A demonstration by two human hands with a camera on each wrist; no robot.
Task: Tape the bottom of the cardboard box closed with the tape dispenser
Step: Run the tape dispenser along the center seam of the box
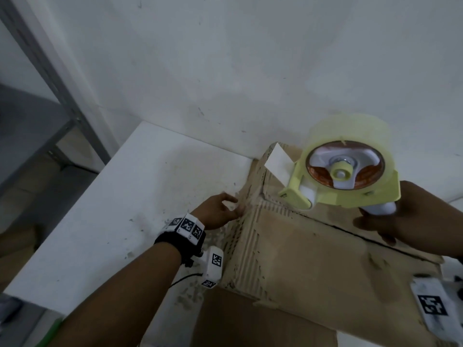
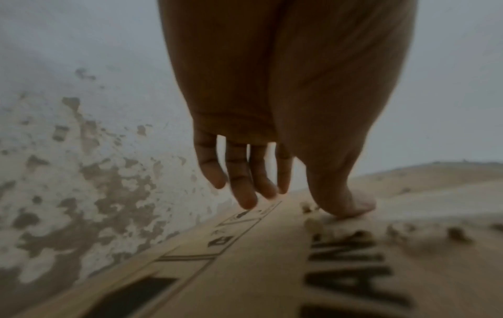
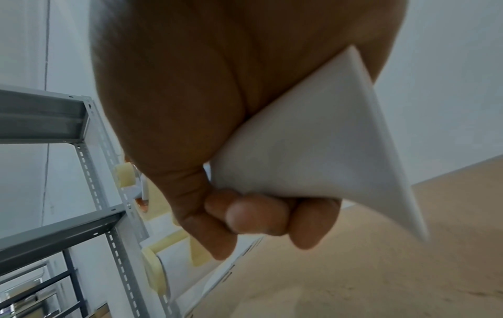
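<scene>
A worn brown cardboard box [image 1: 313, 259] lies on the white table [image 1: 112, 209], and a dark seam [image 1: 350, 231] runs between its upper flaps. My right hand [image 1: 400, 214] grips the white handle [image 3: 313, 150] of a yellow tape dispenser [image 1: 343, 176] held just above the box's far left corner. A pale strip [image 1: 278, 161] reaches from the dispenser's front towards that corner. My left hand [image 1: 220, 211] rests against the box's left side. Its thumb [image 2: 351, 204] presses on the top edge and its fingers [image 2: 245, 193] hang straight beside the printed wall [image 2: 258, 269].
A white wall rises right behind the box. A grey metal shelf rack [image 1: 62, 96] stands left of the table and shows in the right wrist view [image 3: 81, 150]. A flat cardboard sheet [image 1: 250, 326] lies under the box's near side. A white tag with a black marker [image 1: 431, 306] sits at the right.
</scene>
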